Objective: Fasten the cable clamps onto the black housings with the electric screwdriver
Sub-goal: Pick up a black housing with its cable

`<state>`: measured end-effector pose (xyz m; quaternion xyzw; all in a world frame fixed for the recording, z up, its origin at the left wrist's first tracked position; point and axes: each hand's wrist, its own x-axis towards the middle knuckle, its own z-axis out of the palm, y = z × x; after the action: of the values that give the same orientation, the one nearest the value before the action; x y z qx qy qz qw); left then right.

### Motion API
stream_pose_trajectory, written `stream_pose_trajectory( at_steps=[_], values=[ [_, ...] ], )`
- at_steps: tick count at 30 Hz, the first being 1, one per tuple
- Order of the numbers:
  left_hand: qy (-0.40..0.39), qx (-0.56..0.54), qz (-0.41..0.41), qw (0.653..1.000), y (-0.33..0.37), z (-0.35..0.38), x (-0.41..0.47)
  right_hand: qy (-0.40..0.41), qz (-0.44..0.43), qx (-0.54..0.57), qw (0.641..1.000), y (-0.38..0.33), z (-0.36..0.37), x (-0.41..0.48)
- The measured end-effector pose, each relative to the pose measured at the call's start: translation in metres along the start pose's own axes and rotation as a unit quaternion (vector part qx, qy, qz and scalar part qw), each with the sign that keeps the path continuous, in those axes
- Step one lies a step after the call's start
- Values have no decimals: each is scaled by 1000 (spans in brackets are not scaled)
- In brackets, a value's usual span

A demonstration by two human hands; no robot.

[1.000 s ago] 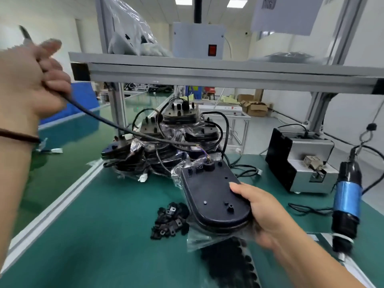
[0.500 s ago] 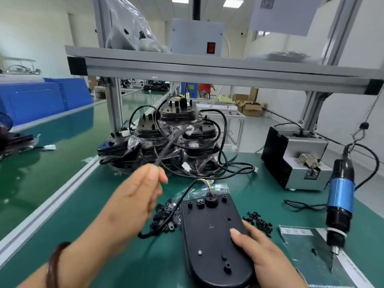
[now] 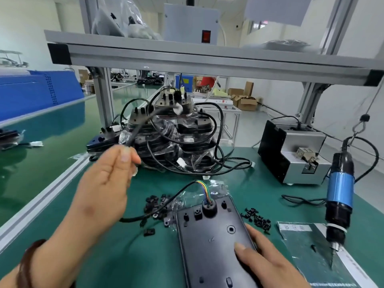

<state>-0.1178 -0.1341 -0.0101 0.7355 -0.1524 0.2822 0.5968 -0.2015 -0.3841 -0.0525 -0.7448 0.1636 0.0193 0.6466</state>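
A black housing lies flat on the green mat in front of me, its black cable running out of the far end past coloured wires. My right hand holds the housing's near right edge, thumb on top. My left hand is raised over the mat and pinches the cable between thumb and fingers; the cable's white connector end sticks up above it. Small black cable clamps lie scattered left of the housing. The blue electric screwdriver hangs at the right, tip down.
A pile of bagged black housings with tangled cables stands behind. Loose black screws lie right of the housing. A grey screw feeder box sits at the back right. A dark foil bag lies under the screwdriver. An aluminium shelf frame crosses overhead.
My left hand came down from high at the left to the middle, sliding along the cable. The housing was set down flat on the mat under my right hand.
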Motion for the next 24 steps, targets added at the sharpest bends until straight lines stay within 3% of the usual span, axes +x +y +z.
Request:
stream_pose_trajectory(
  at_steps=[2, 4, 8, 9, 10, 12, 14, 15, 17, 20, 22, 24],
  values=[
    [16, -64, -4, 998, 7, -7, 14, 7, -64, -161, 985, -7, -3, -2],
    [12, -79, 5, 997, 16, -15, 28, -27, -120, -345, 930, -17, -7, -2],
    [-81, 11, 24, 996, 30, -15, 47, 25, -166, -527, 833, -35, -15, 7],
    [-106, 36, 31, 993, 34, -10, 50, 55, -190, -528, 826, -45, -16, 12],
    [-124, 61, 40, 990, 39, -5, 53, 74, -229, -493, 836, -56, -18, 20],
    [-150, 121, 62, 979, 48, 5, 62, 69, -304, -329, 891, -80, -19, 38],
    [-178, 177, 94, 963, 57, 15, 75, -11, -295, -117, 948, -108, -9, 54],
    [-194, 198, 110, 954, 61, 21, 81, -76, -268, -6, 960, -120, 0, 62],
    [-230, 232, 130, 936, 68, 33, 92, -149, -194, 212, 946, -137, 19, 79],
    [-272, 267, 131, 915, 69, 39, 103, -161, -80, 441, 879, -153, 27, 99],
    [-282, 267, 122, 914, 65, 34, 108, -142, -50, 513, 845, -157, 20, 111],
    [-278, 258, 105, 920, 61, 26, 110, -124, -40, 535, 835, -158, 13, 118]
  ],
)
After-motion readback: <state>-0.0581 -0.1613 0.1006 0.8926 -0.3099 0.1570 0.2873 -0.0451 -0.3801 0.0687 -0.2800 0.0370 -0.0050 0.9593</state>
